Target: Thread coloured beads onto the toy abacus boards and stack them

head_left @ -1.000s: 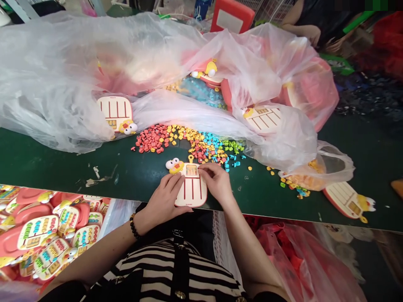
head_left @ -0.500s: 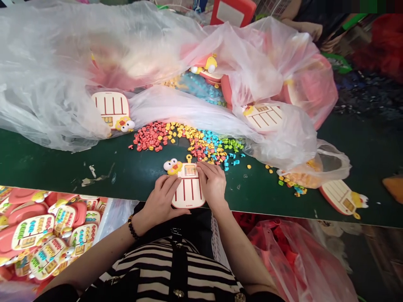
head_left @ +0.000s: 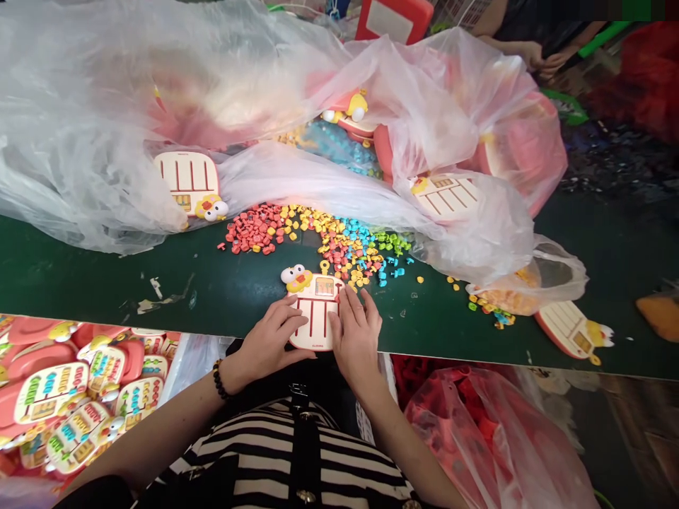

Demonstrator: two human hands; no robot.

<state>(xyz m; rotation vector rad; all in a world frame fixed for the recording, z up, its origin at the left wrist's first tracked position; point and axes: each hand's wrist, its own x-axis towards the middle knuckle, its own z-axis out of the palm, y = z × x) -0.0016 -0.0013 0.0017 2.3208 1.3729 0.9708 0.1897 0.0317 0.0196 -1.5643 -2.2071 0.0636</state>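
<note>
A cream toy board with red slots (head_left: 318,322) and a yellow duck head lies at the green table's near edge. My left hand (head_left: 269,338) grips its left side, fingers on the face and thumb along the bottom edge. My right hand (head_left: 356,332) rests over its right side, fingers bent onto the face near the top right corner; whether a small piece is under the fingertips is hidden. Just beyond the board lie loose red pieces (head_left: 255,230), yellow pieces (head_left: 318,219), blue pieces (head_left: 356,230) and green pieces (head_left: 392,243).
Clear plastic bags (head_left: 254,71) cover the table's far side. Other boards lie at the left (head_left: 187,173) and right (head_left: 565,326). Filled boards (head_left: 77,431) are heaped at lower left, a red bag (head_left: 493,424) at lower right. A person's hands (head_left: 546,63) show at top right.
My right hand has shifted down a little on the board, with its fingers more spread. The board has turned slightly and its top sits a bit further right.
</note>
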